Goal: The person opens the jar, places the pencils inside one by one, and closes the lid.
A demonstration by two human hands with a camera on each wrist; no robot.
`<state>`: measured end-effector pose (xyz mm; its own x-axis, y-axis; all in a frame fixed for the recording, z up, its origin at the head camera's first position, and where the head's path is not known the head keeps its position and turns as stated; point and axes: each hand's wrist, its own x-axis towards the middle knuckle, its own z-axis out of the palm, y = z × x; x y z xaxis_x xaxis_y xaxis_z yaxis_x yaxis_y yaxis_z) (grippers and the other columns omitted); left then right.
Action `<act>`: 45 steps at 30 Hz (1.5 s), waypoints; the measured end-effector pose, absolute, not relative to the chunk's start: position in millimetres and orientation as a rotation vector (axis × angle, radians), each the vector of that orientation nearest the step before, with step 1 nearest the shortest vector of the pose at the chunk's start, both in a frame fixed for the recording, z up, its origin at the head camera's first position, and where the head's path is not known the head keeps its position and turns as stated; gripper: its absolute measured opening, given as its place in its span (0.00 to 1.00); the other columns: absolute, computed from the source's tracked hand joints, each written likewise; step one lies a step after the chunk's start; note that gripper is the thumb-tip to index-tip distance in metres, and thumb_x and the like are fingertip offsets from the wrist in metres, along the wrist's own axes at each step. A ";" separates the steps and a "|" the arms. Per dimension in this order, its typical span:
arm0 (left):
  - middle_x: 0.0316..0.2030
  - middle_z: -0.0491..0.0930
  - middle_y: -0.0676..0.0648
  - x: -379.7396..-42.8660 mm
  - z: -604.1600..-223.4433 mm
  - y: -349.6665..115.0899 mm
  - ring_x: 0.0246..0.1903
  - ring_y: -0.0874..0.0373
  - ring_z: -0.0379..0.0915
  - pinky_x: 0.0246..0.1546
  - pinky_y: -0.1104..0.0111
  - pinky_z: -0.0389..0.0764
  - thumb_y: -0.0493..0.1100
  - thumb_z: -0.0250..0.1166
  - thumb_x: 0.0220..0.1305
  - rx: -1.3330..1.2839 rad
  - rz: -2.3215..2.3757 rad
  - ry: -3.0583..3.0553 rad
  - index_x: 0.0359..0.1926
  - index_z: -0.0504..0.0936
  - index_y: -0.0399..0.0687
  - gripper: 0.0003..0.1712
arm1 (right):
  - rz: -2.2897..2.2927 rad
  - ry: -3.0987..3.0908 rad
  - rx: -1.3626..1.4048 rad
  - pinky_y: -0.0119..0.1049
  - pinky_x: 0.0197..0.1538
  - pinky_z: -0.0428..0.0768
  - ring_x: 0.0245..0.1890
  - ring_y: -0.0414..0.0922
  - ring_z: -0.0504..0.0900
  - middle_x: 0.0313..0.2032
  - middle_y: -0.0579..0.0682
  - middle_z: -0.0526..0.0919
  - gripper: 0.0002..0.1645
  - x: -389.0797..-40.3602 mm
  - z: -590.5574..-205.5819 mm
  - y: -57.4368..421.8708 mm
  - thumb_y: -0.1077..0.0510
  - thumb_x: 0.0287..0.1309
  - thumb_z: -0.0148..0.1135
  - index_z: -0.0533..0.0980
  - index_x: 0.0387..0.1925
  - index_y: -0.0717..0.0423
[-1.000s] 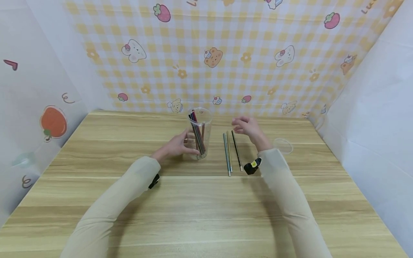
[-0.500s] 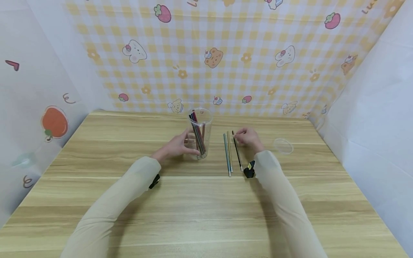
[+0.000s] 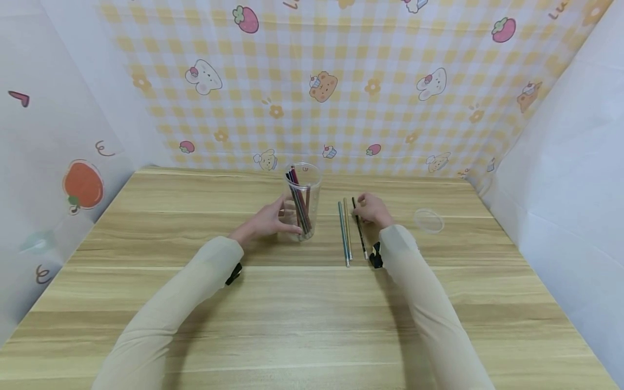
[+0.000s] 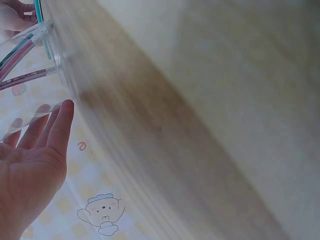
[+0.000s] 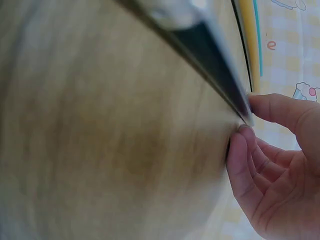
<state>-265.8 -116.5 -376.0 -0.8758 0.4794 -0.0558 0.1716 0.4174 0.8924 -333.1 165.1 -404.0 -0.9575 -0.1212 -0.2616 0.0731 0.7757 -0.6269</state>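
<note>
A tall clear plastic cup (image 3: 316, 201) stands upright near the back of the table, with several dark and reddish pencils (image 3: 299, 201) leaning inside it. My left hand (image 3: 265, 221) holds its lower part, thumb in front and fingers behind; the left wrist view shows the fingers (image 4: 61, 125) along the cup wall. To the right, my right hand (image 3: 372, 210) pinches a black pencil (image 3: 362, 238) near its far end between thumb and fingers. Close beside it lie a gold pencil (image 3: 348, 230) and a blue pencil (image 3: 344, 235), roughly parallel.
A clear round lid (image 3: 429, 221) lies flat on the wooden table (image 3: 312, 325), right of my right hand. A yellow checked cloth (image 3: 292, 81) hangs behind the table, and white sheets (image 3: 575, 162) close off both sides.
My right hand has come down and toward me from above the pencils, and its fingers now grip the black pencil. The left hand and the cup have stayed put.
</note>
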 end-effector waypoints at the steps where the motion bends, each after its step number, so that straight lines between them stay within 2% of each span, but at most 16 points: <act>1: 0.58 0.61 0.36 -266.0 -376.1 -116.4 0.56 0.45 0.57 0.57 0.55 0.58 0.40 0.69 0.46 0.567 1.443 2.374 0.66 0.48 0.49 0.50 | -0.958 2.678 -0.033 0.31 0.30 0.77 0.24 0.43 0.72 0.40 0.59 0.71 0.27 -333.1 -403.3 164.9 0.60 0.56 0.56 0.60 0.55 0.66; 7: 0.57 0.62 0.36 -266.6 -377.0 -116.8 0.56 0.45 0.58 0.57 0.55 0.58 0.41 0.70 0.46 0.576 1.441 2.377 0.65 0.49 0.49 0.50 | -0.860 2.726 -0.037 0.34 0.34 0.78 0.27 0.44 0.75 0.47 0.63 0.71 0.24 -332.4 -399.1 163.2 0.60 0.56 0.54 0.64 0.52 0.69; 14: 0.57 0.62 0.36 -267.1 -377.1 -117.3 0.56 0.46 0.58 0.56 0.55 0.59 0.41 0.70 0.46 0.598 1.440 2.375 0.65 0.50 0.49 0.49 | -1.008 2.681 -0.053 0.33 0.32 0.79 0.25 0.43 0.77 0.40 0.62 0.76 0.19 -333.0 -399.6 171.8 0.59 0.58 0.52 0.69 0.48 0.68; 18: 0.57 0.62 0.36 -267.6 -377.9 -117.0 0.56 0.45 0.58 0.56 0.55 0.59 0.41 0.70 0.46 0.601 1.445 2.367 0.65 0.50 0.49 0.49 | -1.235 2.564 -0.037 0.33 0.35 0.78 0.29 0.43 0.75 0.36 0.61 0.76 0.19 -332.3 -399.9 182.0 0.61 0.59 0.49 0.67 0.49 0.70; 21: 0.57 0.62 0.36 -268.0 -378.3 -116.8 0.56 0.45 0.58 0.56 0.55 0.59 0.41 0.70 0.46 0.599 1.440 2.372 0.65 0.50 0.49 0.49 | -1.353 2.490 -0.016 0.34 0.39 0.77 0.33 0.46 0.74 0.40 0.62 0.74 0.21 -332.7 -398.4 189.4 0.61 0.60 0.49 0.65 0.51 0.72; 28: 0.57 0.62 0.36 -268.5 -379.2 -117.0 0.56 0.46 0.58 0.56 0.55 0.59 0.41 0.70 0.46 0.585 1.439 2.373 0.65 0.50 0.49 0.49 | -1.608 2.346 0.029 0.35 0.42 0.77 0.32 0.44 0.74 0.41 0.64 0.73 0.24 -336.4 -394.1 202.3 0.64 0.58 0.48 0.61 0.55 0.73; 30: 0.57 0.62 0.36 -268.2 -379.1 -116.9 0.56 0.46 0.59 0.56 0.55 0.59 0.41 0.70 0.46 0.582 1.443 2.370 0.65 0.50 0.49 0.49 | -1.655 2.311 0.037 0.37 0.44 0.76 0.34 0.45 0.74 0.45 0.66 0.70 0.24 -335.7 -392.6 204.8 0.64 0.59 0.46 0.60 0.55 0.73; 38: 0.57 0.62 0.36 -267.4 -378.1 -116.2 0.56 0.46 0.59 0.56 0.55 0.59 0.41 0.70 0.46 0.575 1.440 2.378 0.65 0.50 0.48 0.49 | -1.759 2.283 0.027 0.42 0.47 0.74 0.30 0.42 0.74 0.33 0.54 0.73 0.17 -333.6 -388.6 208.8 0.61 0.60 0.48 0.65 0.46 0.71; 41: 0.57 0.62 0.36 -268.0 -378.6 -116.1 0.56 0.46 0.58 0.56 0.55 0.59 0.41 0.70 0.46 0.575 1.443 2.377 0.65 0.50 0.48 0.49 | -1.792 2.271 0.022 0.45 0.50 0.72 0.30 0.42 0.74 0.33 0.53 0.72 0.15 -333.5 -387.0 209.6 0.60 0.60 0.48 0.65 0.44 0.69; 45: 0.57 0.62 0.36 -268.3 -378.9 -116.3 0.56 0.46 0.58 0.56 0.55 0.59 0.41 0.70 0.45 0.568 1.445 2.375 0.65 0.50 0.49 0.50 | -1.843 2.252 -0.009 0.48 0.52 0.68 0.29 0.41 0.73 0.35 0.55 0.72 0.19 -333.1 -383.8 210.8 0.60 0.61 0.47 0.64 0.47 0.73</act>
